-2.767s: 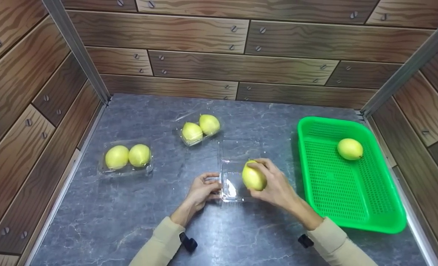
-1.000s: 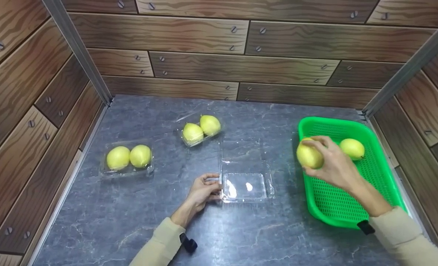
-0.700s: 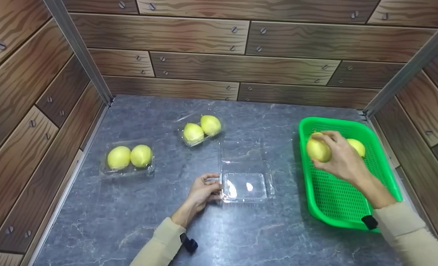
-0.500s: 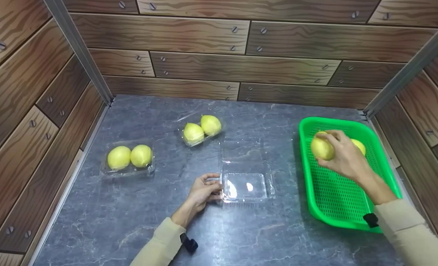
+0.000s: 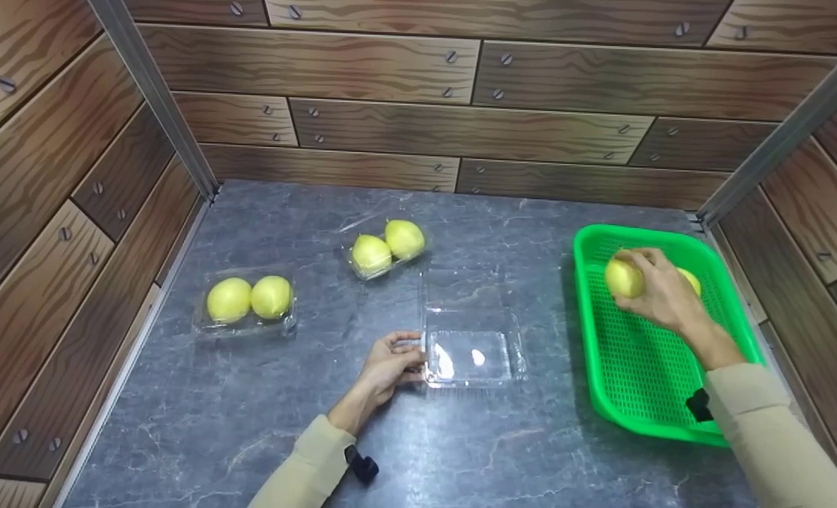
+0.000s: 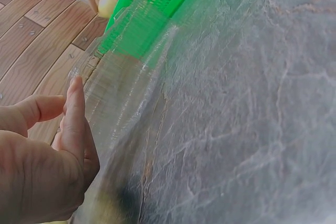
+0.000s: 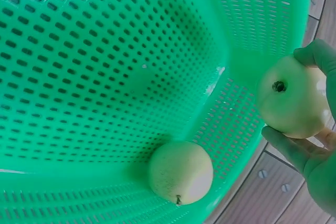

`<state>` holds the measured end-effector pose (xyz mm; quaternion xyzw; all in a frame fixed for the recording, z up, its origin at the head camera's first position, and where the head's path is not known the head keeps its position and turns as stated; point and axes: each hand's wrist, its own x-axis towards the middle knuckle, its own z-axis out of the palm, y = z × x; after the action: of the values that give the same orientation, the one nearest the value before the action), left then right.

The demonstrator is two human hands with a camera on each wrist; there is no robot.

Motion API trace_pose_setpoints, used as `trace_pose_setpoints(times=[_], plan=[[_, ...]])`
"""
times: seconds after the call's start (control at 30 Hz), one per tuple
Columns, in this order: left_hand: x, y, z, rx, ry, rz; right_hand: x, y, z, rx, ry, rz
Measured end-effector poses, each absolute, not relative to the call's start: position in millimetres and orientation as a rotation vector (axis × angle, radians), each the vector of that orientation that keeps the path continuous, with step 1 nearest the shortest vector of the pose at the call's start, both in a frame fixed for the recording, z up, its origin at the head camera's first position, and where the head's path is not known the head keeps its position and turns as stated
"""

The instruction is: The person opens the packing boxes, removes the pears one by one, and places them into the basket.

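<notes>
My left hand touches the left edge of an empty clear plastic clamshell box with extended fingers. Its lid is folded back on the table. In the left wrist view, the fingers lie along the outside of the box's clear wall. My right hand grips a yellow-green pear over the far part of the green basket. The right wrist view shows this pear between thumb and fingers. A second pear lies in the basket, partly hidden by the hand in the head view.
Two clear boxes with two pears each stand on the grey table: one box at the left, another box farther back near the middle. Wood-patterned walls enclose the back and sides.
My right hand has carried the pear from above the clear box rightward, over the basket, continuing slightly right in the last half second. My left hand has stayed at the box's edge.
</notes>
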<state>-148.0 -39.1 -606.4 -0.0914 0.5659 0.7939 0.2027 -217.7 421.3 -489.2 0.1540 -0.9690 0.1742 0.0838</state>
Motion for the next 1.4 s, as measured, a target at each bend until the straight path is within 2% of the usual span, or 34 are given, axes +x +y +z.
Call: trace_pose_setpoints(times=[0.67,1.4], plan=[[-148.5,-41.1,-605.6,-0.232,1.600,2.198,-247.7,442.2,-510.0,0.424,-3.121,0.488],[-148.4,-40.0,-608.2,-0.240,1.569,2.229,-258.9,452.8,-529.8,0.380,-3.177,0.493]])
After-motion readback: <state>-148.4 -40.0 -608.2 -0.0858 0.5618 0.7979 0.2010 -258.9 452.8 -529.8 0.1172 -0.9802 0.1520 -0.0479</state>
